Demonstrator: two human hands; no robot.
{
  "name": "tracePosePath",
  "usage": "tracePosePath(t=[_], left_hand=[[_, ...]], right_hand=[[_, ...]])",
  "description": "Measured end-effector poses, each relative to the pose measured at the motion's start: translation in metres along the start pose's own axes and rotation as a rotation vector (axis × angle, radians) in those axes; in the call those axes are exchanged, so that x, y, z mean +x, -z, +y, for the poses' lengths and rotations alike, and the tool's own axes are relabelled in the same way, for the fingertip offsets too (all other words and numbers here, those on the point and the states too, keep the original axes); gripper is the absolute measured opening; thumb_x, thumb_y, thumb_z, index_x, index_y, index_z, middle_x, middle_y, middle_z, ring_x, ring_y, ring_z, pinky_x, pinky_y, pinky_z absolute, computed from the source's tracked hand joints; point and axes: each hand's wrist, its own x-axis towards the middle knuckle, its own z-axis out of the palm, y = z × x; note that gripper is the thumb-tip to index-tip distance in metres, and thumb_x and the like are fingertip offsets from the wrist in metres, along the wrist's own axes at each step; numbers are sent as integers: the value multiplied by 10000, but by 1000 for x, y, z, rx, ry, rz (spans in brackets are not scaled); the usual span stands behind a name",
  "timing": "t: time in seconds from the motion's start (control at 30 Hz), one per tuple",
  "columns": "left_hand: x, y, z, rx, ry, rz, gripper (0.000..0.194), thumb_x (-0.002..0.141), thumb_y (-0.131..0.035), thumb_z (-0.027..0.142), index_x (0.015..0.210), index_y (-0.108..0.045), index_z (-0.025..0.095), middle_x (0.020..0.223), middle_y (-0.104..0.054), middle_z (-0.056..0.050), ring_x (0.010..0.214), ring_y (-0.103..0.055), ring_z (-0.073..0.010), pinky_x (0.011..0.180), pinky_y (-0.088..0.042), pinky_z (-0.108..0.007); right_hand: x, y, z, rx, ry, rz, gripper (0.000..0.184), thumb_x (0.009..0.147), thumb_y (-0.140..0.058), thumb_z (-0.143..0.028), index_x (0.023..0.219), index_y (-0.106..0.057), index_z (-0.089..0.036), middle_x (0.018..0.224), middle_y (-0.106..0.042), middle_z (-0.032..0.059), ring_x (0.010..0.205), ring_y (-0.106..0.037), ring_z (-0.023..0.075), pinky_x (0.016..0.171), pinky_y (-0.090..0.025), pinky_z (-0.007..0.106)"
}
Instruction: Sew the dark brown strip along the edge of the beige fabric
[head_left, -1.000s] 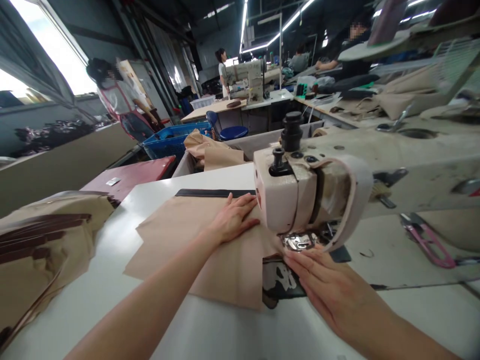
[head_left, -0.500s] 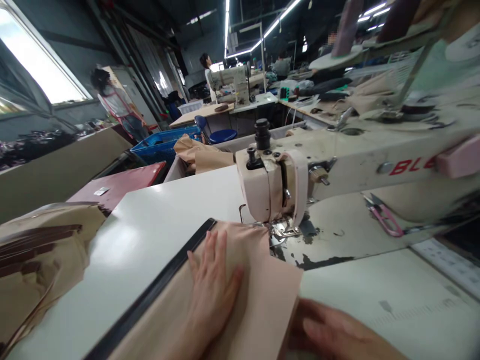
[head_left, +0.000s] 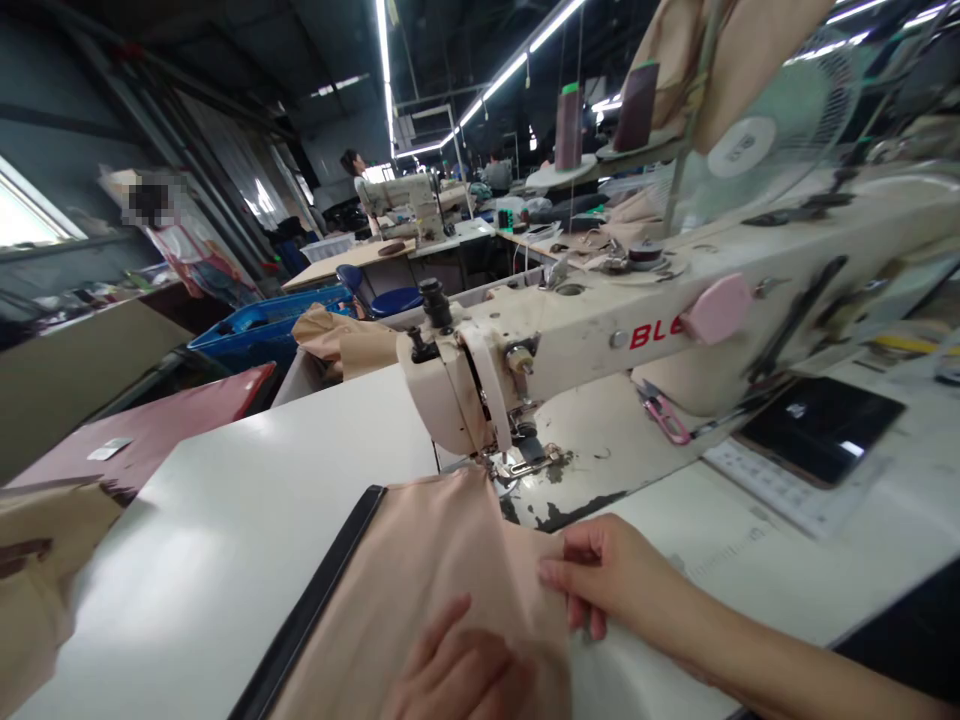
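A tan fabric piece (head_left: 435,570) with a black strip (head_left: 315,610) along its left edge lies on the white table (head_left: 225,530), its far corner just in front of the sewing machine's presser foot (head_left: 525,462). My left hand (head_left: 457,675) rests on the fabric at the bottom edge, fingers bent, partly cut off. My right hand (head_left: 611,580) pinches the fabric's right edge between thumb and fingers. The cream sewing machine (head_left: 600,340) with red letters stands behind.
Pink snips (head_left: 664,415) lie on the machine bed. A dark panel (head_left: 821,430) sits at right. More tan pieces (head_left: 37,560) are piled at far left, with a red table (head_left: 150,430) and blue crate (head_left: 262,325) behind. Other people work at the far machines.
The fabric has been drawn back toward me from under the machine head. My left hand slid down to the frame's bottom edge. My right hand came up and took the fabric's right edge.
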Motion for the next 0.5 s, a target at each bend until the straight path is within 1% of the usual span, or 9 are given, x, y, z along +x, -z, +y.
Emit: tracePosePath(t=[0.03, 0.07, 0.13, 0.17, 0.23, 0.3, 0.4, 0.5], left_hand=[[9, 2, -5, -72, 79, -5, 229, 907, -473, 193, 1121, -554, 205, 923, -687, -3, 920, -626, -125, 1109, -288, -301], [19, 5, -10, -122, 157, -35, 298, 904, -464, 201, 1200, -499, 198, 1016, -660, -34, 992, -596, -148, 1069, -339, -320], [40, 9, -22, -189, 277, -106, 390, 913, -439, 212, 1301, -403, 229, 1217, -569, -54, 1149, -499, -185, 1043, -349, -369], [50, 10, -28, -226, 311, -160, 380, 923, -422, 205, 1299, -401, 251, 1260, -540, -43, 1187, -463, -190, 1048, -334, -383], [65, 9, -37, -315, 348, -237, 268, 938, -393, 205, 1181, -491, 264, 1186, -574, -18, 1133, -484, -181, 1020, -338, -379], [72, 6, -44, -390, 378, -283, 178, 939, -399, 216, 1036, -544, 250, 1037, -608, -4, 1007, -523, -173, 937, -375, -357], [75, 2, -50, -424, 397, -286, 94, 914, -454, 214, 922, -546, 229, 912, -597, 9, 903, -519, -170, 870, -368, -348], [75, -1, -54, -447, 396, -246, 49, 879, -524, 230, 836, -536, 210, 845, -588, 15, 853, -507, -167, 826, -358, -328]], right_hand=[[1, -2, 0, 13, 6, 8, 262, 710, -626, -346, 561, -506, -166, 442, -575, -21, 340, -449, 69, 358, -329, 165], [1, -3, 0, 22, 12, 18, 264, 703, -638, -351, 566, -506, -169, 444, -573, -27, 350, -455, 72, 364, -336, 168], [2, -4, 0, 29, 18, 32, 273, 694, -653, -358, 562, -499, -175, 443, -566, -35, 358, -457, 77, 368, -337, 174], [2, -5, 0, 27, 18, 33, 270, 693, -653, -357, 560, -502, -176, 446, -569, -34, 357, -458, 79, 369, -333, 176], [3, -5, -2, 19, 15, 30, 259, 693, -641, -352, 555, -511, -176, 464, -582, -25, 356, -460, 80, 368, -327, 181], [3, -4, -3, 16, 14, 26, 258, 683, -632, -363, 544, -522, -176, 477, -581, -20, 366, -467, 85, 372, -335, 185], [4, -3, -5, 36, 6, 31, 255, 662, -628, -372, 530, -522, -181, 474, -564, -25, 381, -478, 95, 382, -360, 194], [6, -1, -7, 79, -9, 27, 258, 645, -647, -361, 522, -512, -179, 459, -560, -27, 398, -507, 104, 408, -394, 201]])
